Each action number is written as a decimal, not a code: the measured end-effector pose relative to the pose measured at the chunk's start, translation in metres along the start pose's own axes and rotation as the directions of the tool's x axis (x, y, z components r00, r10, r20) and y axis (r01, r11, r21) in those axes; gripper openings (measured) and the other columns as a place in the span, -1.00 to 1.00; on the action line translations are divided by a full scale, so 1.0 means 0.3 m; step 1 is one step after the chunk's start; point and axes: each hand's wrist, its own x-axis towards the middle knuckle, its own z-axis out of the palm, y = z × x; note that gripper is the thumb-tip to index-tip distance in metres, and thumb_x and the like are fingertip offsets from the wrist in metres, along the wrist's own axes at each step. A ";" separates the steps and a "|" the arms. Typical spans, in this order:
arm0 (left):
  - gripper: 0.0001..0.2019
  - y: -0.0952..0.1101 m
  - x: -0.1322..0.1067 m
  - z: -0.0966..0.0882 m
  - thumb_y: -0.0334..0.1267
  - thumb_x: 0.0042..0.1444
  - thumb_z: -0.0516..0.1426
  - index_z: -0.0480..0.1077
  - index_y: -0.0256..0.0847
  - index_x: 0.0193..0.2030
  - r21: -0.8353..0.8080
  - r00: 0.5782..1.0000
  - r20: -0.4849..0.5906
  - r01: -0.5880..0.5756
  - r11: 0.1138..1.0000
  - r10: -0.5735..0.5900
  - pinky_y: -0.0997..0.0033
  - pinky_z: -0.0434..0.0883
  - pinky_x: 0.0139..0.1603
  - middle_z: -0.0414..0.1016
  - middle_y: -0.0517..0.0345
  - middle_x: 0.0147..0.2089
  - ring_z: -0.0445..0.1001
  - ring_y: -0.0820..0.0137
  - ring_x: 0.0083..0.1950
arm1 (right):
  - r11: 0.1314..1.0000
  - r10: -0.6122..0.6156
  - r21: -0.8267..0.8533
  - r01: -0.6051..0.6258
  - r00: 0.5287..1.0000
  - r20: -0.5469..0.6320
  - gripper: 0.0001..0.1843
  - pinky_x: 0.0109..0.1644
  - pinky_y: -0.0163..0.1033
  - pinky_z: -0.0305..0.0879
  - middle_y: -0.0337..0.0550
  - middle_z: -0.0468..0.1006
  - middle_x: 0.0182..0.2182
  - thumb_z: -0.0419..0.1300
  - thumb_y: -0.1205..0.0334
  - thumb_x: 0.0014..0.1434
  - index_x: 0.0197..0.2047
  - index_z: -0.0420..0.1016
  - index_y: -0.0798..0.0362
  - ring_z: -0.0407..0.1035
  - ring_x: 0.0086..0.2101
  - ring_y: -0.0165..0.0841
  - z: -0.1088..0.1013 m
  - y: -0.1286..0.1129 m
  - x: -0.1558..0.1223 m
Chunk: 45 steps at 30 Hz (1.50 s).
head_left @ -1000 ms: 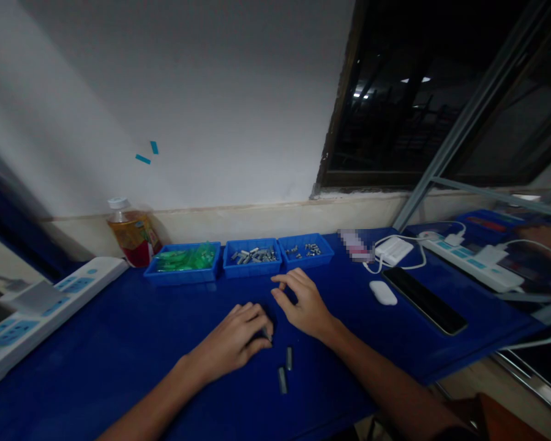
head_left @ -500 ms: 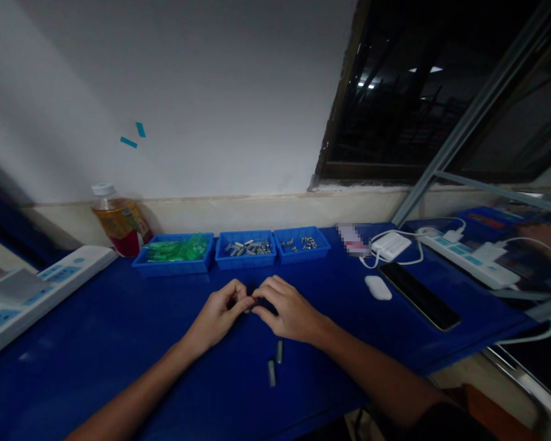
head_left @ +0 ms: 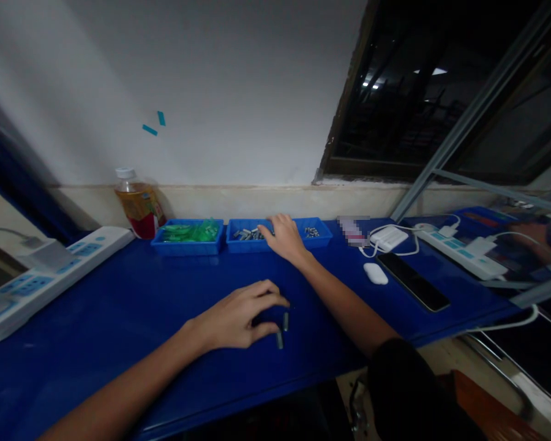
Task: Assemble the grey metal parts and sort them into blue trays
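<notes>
My left hand (head_left: 243, 315) is low over the blue table, its thumb and index finger spread apart with nothing visible between them. Just beside the fingertips lie two small grey metal pieces, one farther (head_left: 286, 321) and one nearer (head_left: 280, 340), the latter at the thumb tip. My right hand (head_left: 285, 237) reaches over where the middle tray (head_left: 248, 245) and the right tray (head_left: 319, 241) meet, thumb apart from the fingers. Grey metal pieces (head_left: 247, 234) fill part of the middle tray; small shiny metal parts (head_left: 311, 233) lie in the right one.
A left tray (head_left: 188, 248) holds green plastic material (head_left: 190, 231). Behind it stands a drink bottle (head_left: 140, 205). Power strips lie at the left (head_left: 50, 278) and right (head_left: 459, 251). A phone (head_left: 413, 282), white case (head_left: 375, 274) and cabled white charger (head_left: 389, 237) are to the right.
My hands have parted from the small dark thing they held together. The right moved up to the trays, the left came nearer beside the two grey pieces. The view has shifted slightly.
</notes>
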 end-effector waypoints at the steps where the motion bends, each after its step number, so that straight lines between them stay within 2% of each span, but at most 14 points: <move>1: -0.70 0.018 -0.002 0.000 -0.21 0.13 0.11 0.32 -0.08 0.02 0.034 0.994 0.084 -0.079 0.996 0.076 0.29 0.27 0.04 0.34 0.09 -0.03 0.35 0.32 -0.04 | 1.000 0.009 0.001 -0.009 1.000 -0.021 -0.58 0.00 -0.13 0.11 0.04 0.45 -0.16 0.01 0.00 0.24 -0.05 0.39 0.15 0.23 -0.09 -0.19 -0.009 0.001 -0.019; 5: -0.89 0.026 0.000 0.017 -0.27 0.17 0.08 0.41 -0.14 -0.20 0.101 0.974 0.175 -0.162 0.982 0.142 0.34 0.25 0.00 0.41 0.14 -0.17 0.37 0.35 -0.10 | 0.993 -0.048 0.102 0.056 0.996 -0.077 -0.71 -0.04 -0.15 0.15 -0.04 0.47 -0.24 0.03 0.09 0.23 -0.13 0.43 0.09 0.26 -0.16 -0.24 -0.057 -0.007 -0.136; 9: -0.86 -0.085 0.007 0.028 -0.23 0.21 0.02 0.36 -0.19 -0.23 0.039 0.999 -0.030 0.017 0.999 -0.016 0.36 0.27 -0.10 0.42 0.14 -0.26 0.38 0.38 -0.20 | 0.933 -0.152 0.317 0.171 0.985 -0.085 -0.78 -0.08 -0.20 0.19 -0.15 0.48 -0.37 -0.01 0.21 0.26 -0.23 0.43 0.08 0.30 -0.30 -0.35 -0.075 -0.043 -0.214; 11: -0.84 -0.155 0.005 0.021 -0.20 0.21 0.01 0.31 -0.22 -0.21 -0.125 0.962 -0.216 0.140 0.982 -0.165 0.41 0.29 -0.22 0.41 0.15 -0.32 0.38 0.41 -0.28 | 0.884 -0.258 0.388 0.262 0.964 -0.063 -0.81 -0.08 -0.21 0.20 -0.16 0.48 -0.34 -0.01 0.26 0.25 -0.19 0.40 0.09 0.31 -0.28 -0.37 -0.076 -0.069 -0.227; 14: -0.77 -0.225 0.000 0.000 -0.13 0.15 0.05 0.17 -0.22 -0.17 -0.406 0.839 -0.417 0.173 0.897 -0.351 0.48 0.26 -0.38 0.36 0.23 -0.42 0.34 0.46 -0.41 | 0.821 -0.418 0.425 0.381 0.909 -0.008 -0.81 -0.08 -0.21 0.22 -0.13 0.45 -0.29 0.07 0.29 0.19 -0.11 0.38 0.09 0.30 -0.23 -0.35 -0.072 -0.100 -0.235; 19: -0.64 -0.220 0.007 -0.021 -0.07 0.02 0.14 0.07 -0.18 -0.20 -0.584 0.805 -0.424 0.105 0.805 -0.414 0.53 0.22 -0.43 0.35 0.31 -0.49 0.32 0.51 -0.48 | 0.818 -0.440 0.409 0.404 0.898 -0.008 -0.83 -0.10 -0.21 0.22 -0.11 0.42 -0.29 0.10 0.31 0.18 -0.13 0.37 0.08 0.29 -0.22 -0.33 -0.054 -0.105 -0.240; 25: -0.72 -0.191 0.027 0.014 -0.01 0.14 0.00 0.13 -0.19 -0.21 -0.497 0.765 -0.485 0.158 0.853 -0.424 0.47 0.27 -0.39 0.38 0.24 -0.47 0.34 0.46 -0.46 | 0.894 -0.398 0.227 0.385 0.917 0.011 -0.83 -0.08 -0.23 0.18 -0.11 0.44 -0.32 0.07 0.20 0.22 -0.29 0.42 0.09 0.29 -0.23 -0.34 -0.052 -0.076 -0.198; 26: -0.72 -0.179 0.029 0.025 -0.01 0.18 -0.05 0.16 -0.21 -0.19 -0.440 0.771 -0.486 0.191 0.878 -0.411 0.44 0.29 -0.38 0.38 0.22 -0.46 0.34 0.45 -0.44 | 0.930 -0.335 0.162 0.330 0.942 0.004 -0.79 -0.07 -0.23 0.17 -0.10 0.44 -0.32 0.04 0.18 0.23 -0.29 0.43 0.09 0.29 -0.22 -0.33 -0.051 -0.066 -0.177; 28: -0.70 -0.139 0.029 0.047 -0.03 0.19 -0.05 0.22 -0.23 -0.12 -0.253 0.845 -0.424 0.236 0.938 -0.326 0.40 0.31 -0.34 0.39 0.17 -0.39 0.35 0.42 -0.40 | 0.986 -0.167 0.021 0.168 0.986 -0.028 -0.73 -0.05 -0.20 0.14 -0.06 0.44 -0.30 0.00 0.13 0.25 -0.26 0.45 0.09 0.28 -0.18 -0.29 -0.044 -0.042 -0.130; 31: -0.63 -0.056 0.023 0.074 -0.01 0.10 0.09 0.32 -0.18 -0.03 0.099 0.977 -0.205 0.085 0.991 -0.063 0.34 0.34 -0.19 0.37 0.09 -0.20 0.38 0.35 -0.23 | 0.990 0.016 -0.135 -0.027 0.997 -0.081 -0.63 -0.02 -0.12 0.11 0.03 0.43 -0.18 0.02 0.00 0.22 -0.10 0.43 0.09 0.23 -0.10 -0.19 -0.029 -0.005 -0.085; 33: -0.57 -0.008 0.018 0.086 0.03 0.02 0.16 0.35 -0.12 -0.01 0.242 0.997 -0.065 -0.025 0.970 0.043 0.30 0.33 -0.08 0.36 0.06 -0.13 0.38 0.27 -0.11 | 0.985 0.028 -0.166 -0.044 0.995 -0.097 -0.57 -0.02 -0.09 0.11 0.05 0.41 -0.15 0.04 -0.05 0.20 -0.03 0.40 0.09 0.21 -0.08 -0.15 -0.021 0.010 -0.089; 36: -0.70 0.019 0.015 0.095 -0.06 0.06 0.15 0.41 -0.14 -0.10 0.298 0.999 0.024 -0.045 0.954 0.039 0.34 0.34 -0.08 0.37 0.06 -0.14 0.39 0.28 -0.11 | 0.995 -0.011 -0.104 -0.001 0.993 -0.113 -0.61 -0.03 -0.09 0.12 0.02 0.43 -0.17 0.04 -0.01 0.21 -0.06 0.42 0.07 0.21 -0.08 -0.16 -0.019 0.008 -0.133; 41: -0.79 -0.067 0.020 0.085 -0.45 0.09 0.01 0.37 -0.21 -0.16 0.236 0.991 -0.132 0.041 0.971 -0.010 0.37 0.34 -0.09 0.42 0.07 -0.20 0.42 0.34 -0.16 | 0.985 -0.106 0.125 0.119 0.989 -0.106 -0.76 -0.05 -0.16 0.16 -0.09 0.48 -0.28 0.05 0.12 0.22 -0.20 0.46 0.05 0.28 -0.17 -0.26 -0.026 -0.047 -0.188; 45: -0.87 -0.175 0.023 0.040 -0.43 0.09 -0.03 0.25 -0.26 -0.20 -0.055 0.905 -0.382 0.181 0.982 -0.188 0.41 0.34 -0.24 0.44 0.11 -0.31 0.44 0.38 -0.29 | 0.914 -0.257 0.315 0.254 0.966 -0.031 -0.82 -0.08 -0.24 0.20 -0.17 0.49 -0.33 0.03 0.26 0.23 -0.18 0.43 0.07 0.33 -0.25 -0.36 -0.022 -0.082 -0.198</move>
